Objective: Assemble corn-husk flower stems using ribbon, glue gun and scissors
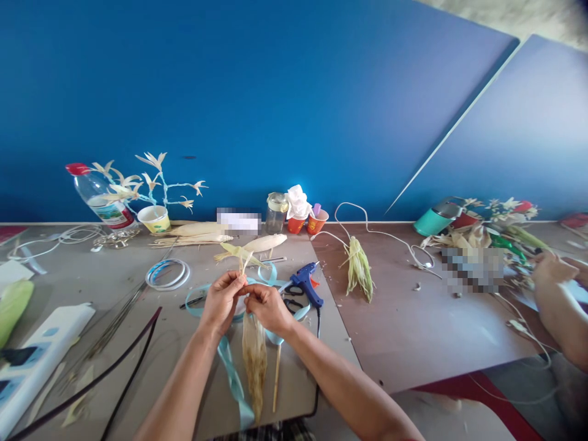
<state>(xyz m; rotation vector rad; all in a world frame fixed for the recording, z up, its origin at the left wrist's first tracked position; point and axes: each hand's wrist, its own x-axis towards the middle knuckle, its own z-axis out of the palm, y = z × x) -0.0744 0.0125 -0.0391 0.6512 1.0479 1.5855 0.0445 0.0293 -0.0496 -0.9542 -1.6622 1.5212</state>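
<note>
A pale corn husk flower (pixel 242 252) with spread petals stands up from the fingertips of my left hand (pixel 224 299), which is closed around its base. Pressed close beside it, my right hand (pixel 267 307) is closed in a pinch near the flower's lower end; what lies between those fingers is hidden. Below the hands a dry, brownish corn husk (pixel 255 367) lies on the table. Light blue ribbon (pixel 233 381) trails to its left, and a thin wooden stick (pixel 277 381) lies to its right. A blue glue gun (pixel 307 284) rests just beyond my right hand, beside black-handled scissors (pixel 294 304).
Ribbon rolls (pixel 168 274), thin wires (pixel 114 321) and a white power strip (pixel 48 355) occupy the left. Behind stand a bottle (pixel 103 205), a cup with husk flowers (pixel 155 219), a jar (pixel 276 213) and red cups (pixel 318 222). Another person's arm (pixel 558 300) reaches in at right.
</note>
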